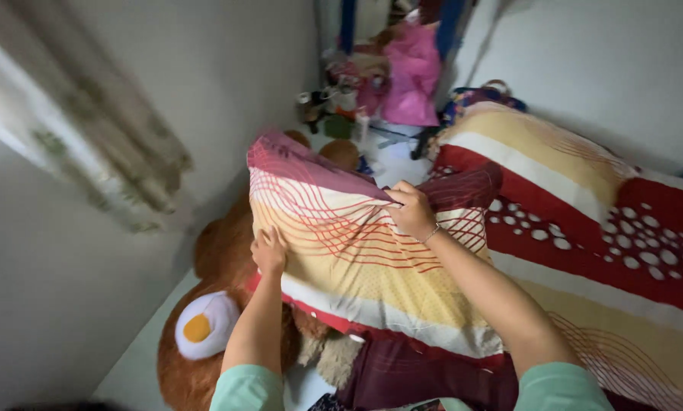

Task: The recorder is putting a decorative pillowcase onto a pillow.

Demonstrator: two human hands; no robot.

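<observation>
The left hand clutches the side edge of a striped pillowcase at about 8 o'clock from the picture's middle, while the right hand, fingers pinched shut, grips its maroon upper edge near the centre. The pillowcase hangs lifted between them over a brown teddy bear at 7 o'clock, with a matching striped bedsheet at 3 o'clock.

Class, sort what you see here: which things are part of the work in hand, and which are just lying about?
In use:
- striped pillow
- left hand on its side
- right hand gripping its top edge

Lying about:
- brown teddy bear
- matching bedspread
- pink bag
- curtain
</observation>
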